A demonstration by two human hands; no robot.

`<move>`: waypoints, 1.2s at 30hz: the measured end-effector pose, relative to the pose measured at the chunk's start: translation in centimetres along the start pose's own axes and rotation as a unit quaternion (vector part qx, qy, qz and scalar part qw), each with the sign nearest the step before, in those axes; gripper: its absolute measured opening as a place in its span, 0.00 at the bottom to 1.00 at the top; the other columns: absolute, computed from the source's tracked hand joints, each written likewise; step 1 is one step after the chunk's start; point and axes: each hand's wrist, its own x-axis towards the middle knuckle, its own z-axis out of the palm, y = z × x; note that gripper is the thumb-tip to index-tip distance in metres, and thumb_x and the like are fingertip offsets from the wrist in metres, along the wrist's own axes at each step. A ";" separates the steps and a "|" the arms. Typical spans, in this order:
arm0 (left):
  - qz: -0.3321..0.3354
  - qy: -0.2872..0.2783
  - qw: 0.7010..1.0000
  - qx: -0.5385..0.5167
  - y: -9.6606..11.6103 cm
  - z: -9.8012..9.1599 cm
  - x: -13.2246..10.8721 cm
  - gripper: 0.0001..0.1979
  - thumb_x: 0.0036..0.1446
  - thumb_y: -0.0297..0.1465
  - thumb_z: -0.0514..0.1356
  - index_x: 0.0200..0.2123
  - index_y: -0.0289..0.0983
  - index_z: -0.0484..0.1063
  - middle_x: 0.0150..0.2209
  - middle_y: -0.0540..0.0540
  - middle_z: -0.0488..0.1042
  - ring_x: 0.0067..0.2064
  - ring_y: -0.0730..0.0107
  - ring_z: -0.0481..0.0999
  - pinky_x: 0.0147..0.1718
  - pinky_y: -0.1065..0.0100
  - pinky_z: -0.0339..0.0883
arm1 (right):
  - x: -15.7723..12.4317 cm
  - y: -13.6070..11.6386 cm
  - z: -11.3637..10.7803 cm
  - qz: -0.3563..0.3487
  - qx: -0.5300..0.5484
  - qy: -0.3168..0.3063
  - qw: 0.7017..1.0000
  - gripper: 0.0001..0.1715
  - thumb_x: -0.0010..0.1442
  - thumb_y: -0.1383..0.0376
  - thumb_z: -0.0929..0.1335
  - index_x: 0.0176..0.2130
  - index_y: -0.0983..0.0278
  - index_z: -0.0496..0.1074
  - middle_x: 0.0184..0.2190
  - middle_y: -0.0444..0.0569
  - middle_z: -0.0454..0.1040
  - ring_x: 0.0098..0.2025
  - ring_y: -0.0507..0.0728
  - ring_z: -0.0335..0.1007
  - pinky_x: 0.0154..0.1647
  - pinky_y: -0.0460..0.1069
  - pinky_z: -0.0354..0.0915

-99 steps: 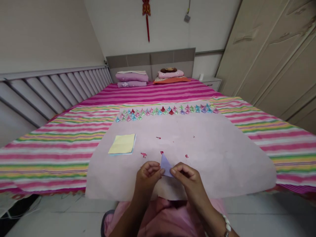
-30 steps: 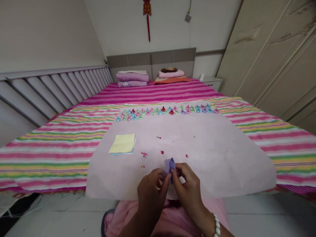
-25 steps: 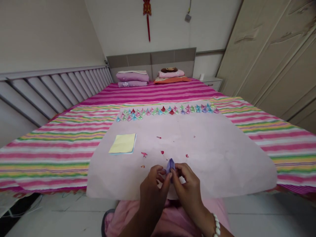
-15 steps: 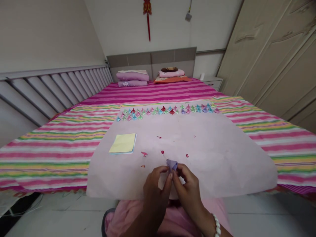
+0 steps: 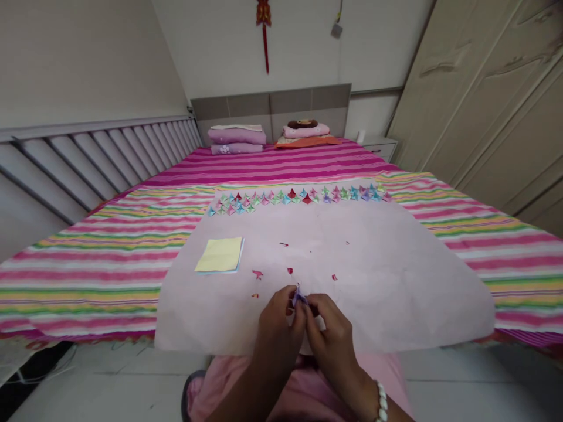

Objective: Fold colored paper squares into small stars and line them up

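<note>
A small folded purple paper (image 5: 299,295) is pinched between both hands, low over the pale sheet (image 5: 387,293). My left hand (image 5: 281,322) grips it from the left with thumb and fingertips. My right hand (image 5: 331,329), with a white beaded bracelet at its wrist, holds the right side, and the two thumbs press close together. Much of the purple paper is covered by the fingers. To the left lies a stack of square papers (image 5: 219,255), yellow on top with blue beneath. Little red shapes (image 5: 257,274) on the sheet surface are near the hands.
Rows of small folded paper pieces (image 5: 285,198) in several colours line the sheet's far edge. The sheet lies on a striped bedspread (image 5: 109,252). A bed rail (image 5: 109,146) runs along the left. Folded bedding (image 5: 236,138) sits by the headboard, and a wardrobe (image 5: 479,111) stands at right.
The purple paper has turned and now looks narrower, with more of it behind my fingers. My left hand has shifted slightly up around it, and both hands are closer together.
</note>
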 end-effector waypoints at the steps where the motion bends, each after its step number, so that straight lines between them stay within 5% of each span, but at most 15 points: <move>1: -0.002 -0.009 1.000 0.011 0.0 -0.2 0.2 0.10 0.54 0.27 0.54 0.40 0.37 0.70 0.33 0.45 0.77 0.31 0.67 0.76 0.33 0.65 0.72 | -0.1 0.1 0.0 -0.023 -0.026 0.005 0.999 0.09 0.62 0.72 0.61 0.37 0.62 0.69 0.31 0.49 0.71 0.33 0.55 0.69 0.32 0.49 0.66; 6: 0.018 -0.004 1.000 0.021 0.2 -0.5 0.5 0.07 0.55 0.25 0.54 0.35 0.38 0.70 0.29 0.49 0.73 0.28 0.70 0.72 0.29 0.68 0.69 | 0.0 0.6 0.0 -0.077 -0.124 0.031 0.989 0.07 0.60 0.72 0.62 0.37 0.62 0.67 0.28 0.48 0.70 0.30 0.56 0.67 0.30 0.50 0.65; 11: 0.070 0.022 0.997 0.013 0.0 -0.4 0.0 0.09 0.55 0.24 0.54 0.38 0.37 0.70 0.31 0.48 0.73 0.29 0.72 0.72 0.30 0.70 0.69 | 0.4 0.7 -0.1 -0.066 -0.101 0.039 0.992 0.14 0.59 0.72 0.62 0.46 0.64 0.66 0.33 0.50 0.70 0.32 0.55 0.68 0.30 0.49 0.68; 15: 0.087 0.036 0.996 0.010 -0.2 -0.3 -0.2 0.11 0.53 0.21 0.54 0.39 0.38 0.69 0.33 0.48 0.74 0.31 0.72 0.73 0.32 0.69 0.70 | 0.5 0.7 -0.1 -0.079 -0.086 0.041 0.992 0.15 0.58 0.75 0.60 0.43 0.62 0.68 0.36 0.52 0.69 0.37 0.57 0.69 0.35 0.51 0.70; 24: -0.068 0.034 0.988 -0.135 0.5 0.0 0.3 0.15 0.50 0.25 0.57 0.43 0.37 0.68 0.41 0.43 0.73 0.37 0.67 0.75 0.30 0.69 0.73 | 0.6 0.1 0.0 -0.080 -0.065 0.056 0.993 0.18 0.58 0.75 0.60 0.44 0.62 0.69 0.42 0.55 0.70 0.46 0.60 0.68 0.41 0.56 0.71; 30: -0.006 0.052 0.992 -0.115 0.1 -0.1 0.2 0.20 0.46 0.19 0.54 0.44 0.39 0.68 0.44 0.44 0.71 0.39 0.68 0.74 0.32 0.68 0.70 | 0.4 -0.1 -0.1 -0.088 -0.040 0.061 0.994 0.18 0.58 0.77 0.60 0.43 0.61 0.69 0.43 0.54 0.69 0.46 0.59 0.68 0.43 0.55 0.70; 36: -0.039 0.054 0.982 -0.176 0.8 0.2 -0.2 0.15 0.47 0.22 0.58 0.40 0.39 0.68 0.42 0.45 0.69 0.44 0.66 0.72 0.38 0.66 0.71 | 0.4 -0.4 -0.2 -0.096 -0.012 0.094 0.991 0.16 0.58 0.76 0.61 0.43 0.61 0.68 0.43 0.54 0.68 0.46 0.60 0.66 0.43 0.57 0.69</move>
